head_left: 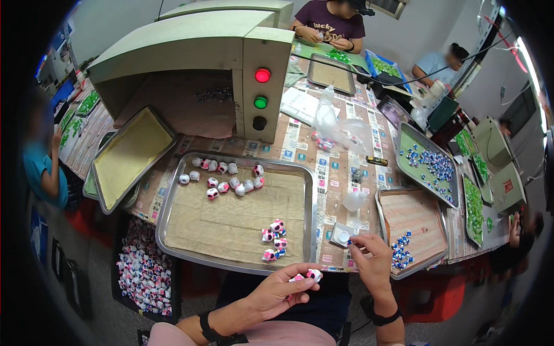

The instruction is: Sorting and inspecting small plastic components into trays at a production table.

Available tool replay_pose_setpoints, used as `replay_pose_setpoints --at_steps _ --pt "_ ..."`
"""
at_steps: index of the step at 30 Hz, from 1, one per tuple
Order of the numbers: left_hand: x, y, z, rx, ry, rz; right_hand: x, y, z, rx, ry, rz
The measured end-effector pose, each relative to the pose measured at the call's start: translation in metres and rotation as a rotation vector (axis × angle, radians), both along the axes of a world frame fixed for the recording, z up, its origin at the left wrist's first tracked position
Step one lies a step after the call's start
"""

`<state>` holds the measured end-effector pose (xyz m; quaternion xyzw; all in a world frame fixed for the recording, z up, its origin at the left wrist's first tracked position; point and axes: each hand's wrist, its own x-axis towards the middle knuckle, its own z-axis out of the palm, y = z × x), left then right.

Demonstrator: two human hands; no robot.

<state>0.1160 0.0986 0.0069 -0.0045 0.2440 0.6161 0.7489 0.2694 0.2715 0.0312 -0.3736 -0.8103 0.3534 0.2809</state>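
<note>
Pinching a small blue piece (349, 243) in the grip of the right hand (375, 256), fingertips pressed together beside a white dish (343, 235), just right of the lined tray (219, 230). Cradling pink-and-white toy heads (313, 275) in the left hand (270, 295), fingers curled around them off that tray's near right corner, apparently to leave the other hand free. Can see a toy cluster (279, 244) at the tray's near right, apart from loose heads (223, 167) at its far side, seemingly grouped on purpose. Can also see, right of the tray, loose blue pieces (402, 252), probably placed for easy reach; beyond it, a boxy machine (259, 46).
</note>
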Motion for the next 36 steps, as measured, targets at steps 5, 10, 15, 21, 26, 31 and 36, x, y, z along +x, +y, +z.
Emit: replay_pose_setpoints --at_steps 5,10,15,21,26,31,36 --pt "0.0 -0.001 0.001 0.013 0.011 0.005 -0.009 0.009 -0.007 0.226 -0.104 0.039" --pt "-0.001 -0.002 -0.003 0.037 0.012 -0.02 -0.01 0.013 -0.013 0.258 -0.144 0.065" --pt "0.0 0.0 0.002 0.009 0.024 -0.001 -0.01 0.017 -0.016 0.297 -0.169 0.087" --pt "0.001 0.0 0.002 0.01 0.019 0.013 -0.009 0.008 -0.005 0.181 -0.098 0.049" --pt "0.003 0.002 0.006 -0.012 0.029 0.023 -0.005 -0.006 0.013 0.063 -0.043 0.034" --pt "0.005 0.004 0.007 0.006 0.074 0.03 0.005 -0.03 0.028 -0.267 0.094 0.102" --pt "0.008 0.007 0.007 -0.037 0.142 0.066 0.007 -0.045 0.035 -0.478 0.178 0.188"
